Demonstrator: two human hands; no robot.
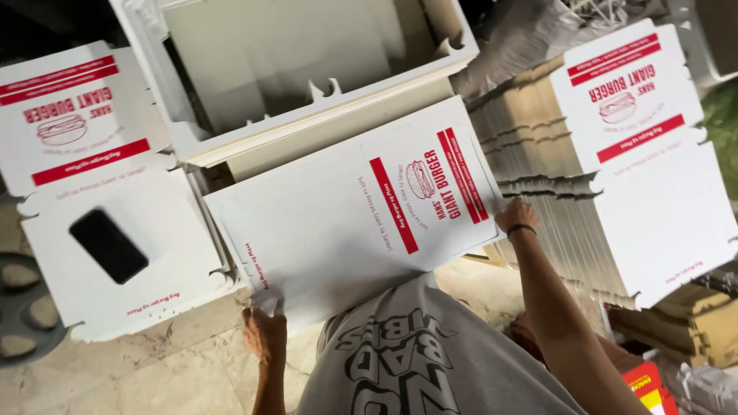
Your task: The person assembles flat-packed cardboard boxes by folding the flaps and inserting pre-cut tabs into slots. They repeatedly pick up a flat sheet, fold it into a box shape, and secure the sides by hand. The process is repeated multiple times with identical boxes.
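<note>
Both hands, left hand (264, 332) and right hand (516, 217), grip one flat box blank (346, 211).

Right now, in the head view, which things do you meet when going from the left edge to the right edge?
Black phone on a flat white box → left hand → flat box being held → right hand → tall stack of flat boxes.

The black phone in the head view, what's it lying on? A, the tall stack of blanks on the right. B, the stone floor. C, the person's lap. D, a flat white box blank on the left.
D: the black phone lies flat on the white box blank at left, apart from both the left hand and the right hand, which grip another blank.
</note>
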